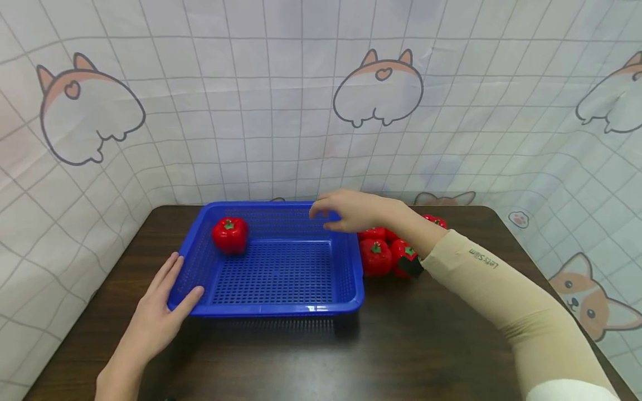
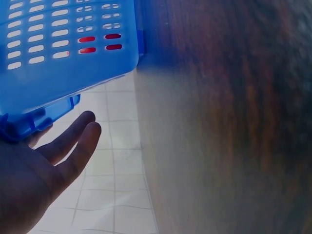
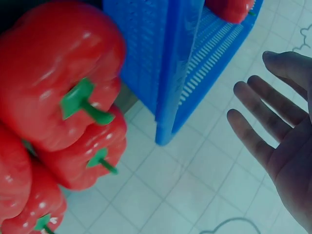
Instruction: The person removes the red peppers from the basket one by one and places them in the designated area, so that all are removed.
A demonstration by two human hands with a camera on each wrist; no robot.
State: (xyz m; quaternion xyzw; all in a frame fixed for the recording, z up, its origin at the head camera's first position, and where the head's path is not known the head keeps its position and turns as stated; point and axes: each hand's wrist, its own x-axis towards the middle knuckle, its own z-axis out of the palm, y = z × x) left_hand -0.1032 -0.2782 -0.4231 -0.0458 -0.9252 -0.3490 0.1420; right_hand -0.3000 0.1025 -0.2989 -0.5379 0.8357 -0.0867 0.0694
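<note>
A blue perforated plastic basket (image 1: pixel 276 308) stands on the dark table, with one red bell pepper (image 1: pixel 230 235) in its back left corner. My left hand (image 1: pixel 163 303) rests at the basket's left rim, fingers extended along its outside and thumb over the front left corner. Above the basket's back right corner hovers my right hand (image 1: pixel 351 210), its fingers loosely bent around nothing. Several more red bell peppers (image 1: pixel 376 257) with green stems lie bunched to the right of the basket, partly hidden under my right forearm. The right wrist view shows these peppers (image 3: pixel 58 73) close up beside the basket wall.
The dark wooden table (image 1: pixel 261 362) reaches in front of the basket and to its right. A white grid-patterned cloth (image 1: pixel 271 111) with cartoon dogs hangs behind the table and along both sides. A small black patch (image 1: pixel 411 266) shows beside the peppers.
</note>
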